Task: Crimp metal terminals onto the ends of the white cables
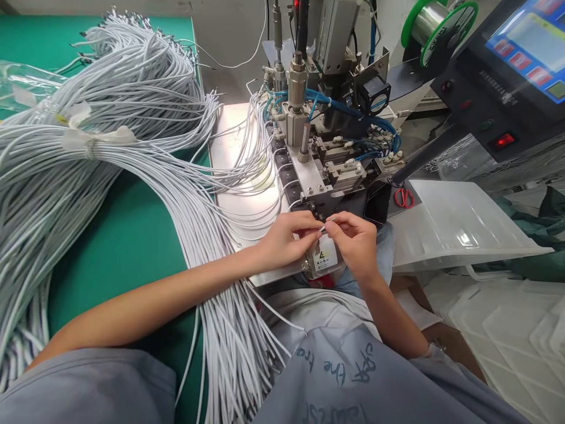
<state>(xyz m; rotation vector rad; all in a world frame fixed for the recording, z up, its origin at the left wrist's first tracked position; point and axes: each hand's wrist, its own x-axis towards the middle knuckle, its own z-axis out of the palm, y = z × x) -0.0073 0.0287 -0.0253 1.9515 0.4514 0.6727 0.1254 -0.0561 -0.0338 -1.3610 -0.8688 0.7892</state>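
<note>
Just in front of the machine, the fingertips of my left hand (291,238) and my right hand (355,242) meet in a pinch. Between them is a short bit of thin cable end (323,228), pale with a darker part; its details are too small to make out. Both hands are closed on it. A big tied bundle of white cables (176,206) passes under my left forearm. More cable ends run along the side of the machine (304,165), which stands right behind my fingers.
A green mat (145,224) lies under the cables at left. A solder wire spool (436,26) and a control panel with a lit screen (512,76) are at upper right. Red-handled scissors (404,198) and a phone-like black object (377,203) lie beside a white plastic tray (459,206).
</note>
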